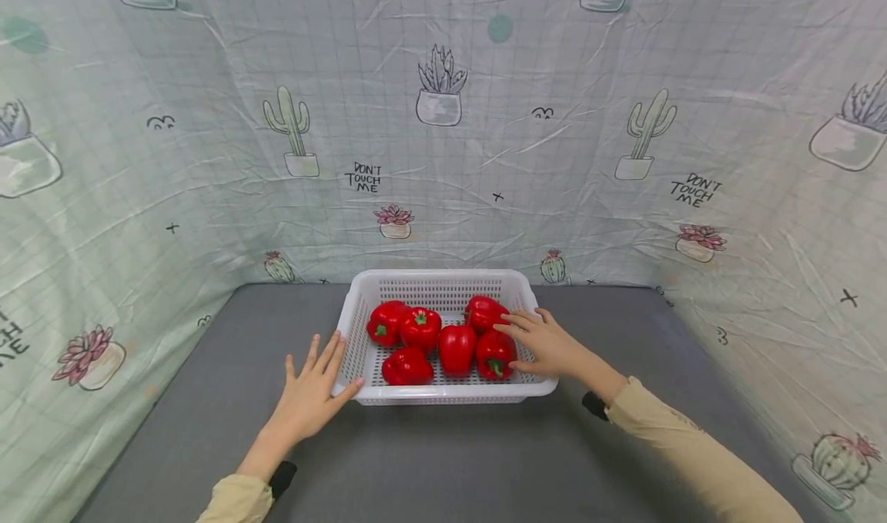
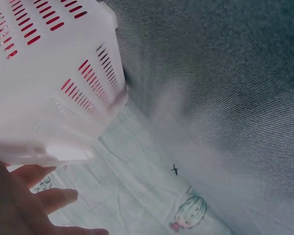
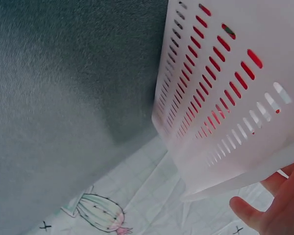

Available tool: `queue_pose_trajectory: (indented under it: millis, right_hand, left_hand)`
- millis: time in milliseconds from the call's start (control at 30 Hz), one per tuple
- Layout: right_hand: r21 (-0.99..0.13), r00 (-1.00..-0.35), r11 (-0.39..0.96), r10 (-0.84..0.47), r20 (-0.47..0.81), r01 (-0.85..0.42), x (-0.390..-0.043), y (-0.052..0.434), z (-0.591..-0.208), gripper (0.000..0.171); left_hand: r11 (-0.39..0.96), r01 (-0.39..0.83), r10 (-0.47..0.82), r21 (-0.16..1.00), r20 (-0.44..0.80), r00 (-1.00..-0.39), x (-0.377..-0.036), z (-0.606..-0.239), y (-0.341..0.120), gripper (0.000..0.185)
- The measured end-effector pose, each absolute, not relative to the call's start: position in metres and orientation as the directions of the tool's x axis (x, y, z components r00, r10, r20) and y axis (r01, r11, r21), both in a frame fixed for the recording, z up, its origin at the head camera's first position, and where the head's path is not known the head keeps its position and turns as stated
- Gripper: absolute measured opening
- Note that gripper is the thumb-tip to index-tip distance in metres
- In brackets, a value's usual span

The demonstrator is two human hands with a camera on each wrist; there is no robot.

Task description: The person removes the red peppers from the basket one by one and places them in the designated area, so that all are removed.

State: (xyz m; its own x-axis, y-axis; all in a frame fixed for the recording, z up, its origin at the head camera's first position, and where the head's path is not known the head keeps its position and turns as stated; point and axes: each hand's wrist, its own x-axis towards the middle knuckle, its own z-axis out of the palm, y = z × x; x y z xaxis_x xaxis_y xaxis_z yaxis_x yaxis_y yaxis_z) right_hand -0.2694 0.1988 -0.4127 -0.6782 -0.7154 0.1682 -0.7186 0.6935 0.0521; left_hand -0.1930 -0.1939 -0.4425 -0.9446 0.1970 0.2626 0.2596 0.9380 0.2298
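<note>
A white plastic basket (image 1: 450, 391) with slotted walls holds several red bell peppers (image 1: 456, 350), some showing green stems. My left hand (image 1: 305, 401) is at the basket's left rim, fingers spread and thumb over the front left corner; nothing is in its grip. Across the right rim reaches my right hand (image 1: 550, 347), its fingers loosely extended over the front right pepper (image 1: 495, 355) and close to the back right one (image 1: 483, 312). Both wrist views show the basket's outer wall (image 2: 34, 112) from the side, with spread fingers (image 3: 247, 211) by the rim.
The basket sits toward the back of a dark grey table (image 1: 443, 461). Behind it and on both sides hangs a pale curtain (image 1: 499, 153) printed with cacti. Each wrist has a dark band (image 1: 282, 478) below a beige sleeve (image 1: 686, 446).
</note>
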Motion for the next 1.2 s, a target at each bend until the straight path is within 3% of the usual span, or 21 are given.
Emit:
queue_pose_trajectory:
  millis: [233, 500, 1200]
  right_hand:
    - [0.105, -0.654, 0.661, -0.751, 0.096, -0.743, -0.276, 0.192, -0.407, 0.070]
    - [0.086, -0.649, 0.645, -0.760, -0.024, -0.759, -0.284, 0.185, -0.409, 0.075]
    - [0.104, -0.603, 0.599, -0.798, -0.012, -0.794, -0.290, 0.175, -0.421, 0.074]
  left_hand:
    - [0.942, 0.238, 0.190, 0.236, 0.210, -0.959, -0.193, -0.439, -0.194, 0.079]
    - [0.942, 0.232, 0.183, 0.244, 0.207, -0.961, -0.192, -0.441, -0.194, 0.080]
    - [0.942, 0.204, 0.157, 0.266, 0.188, -0.970, -0.191, -0.438, -0.190, 0.080]
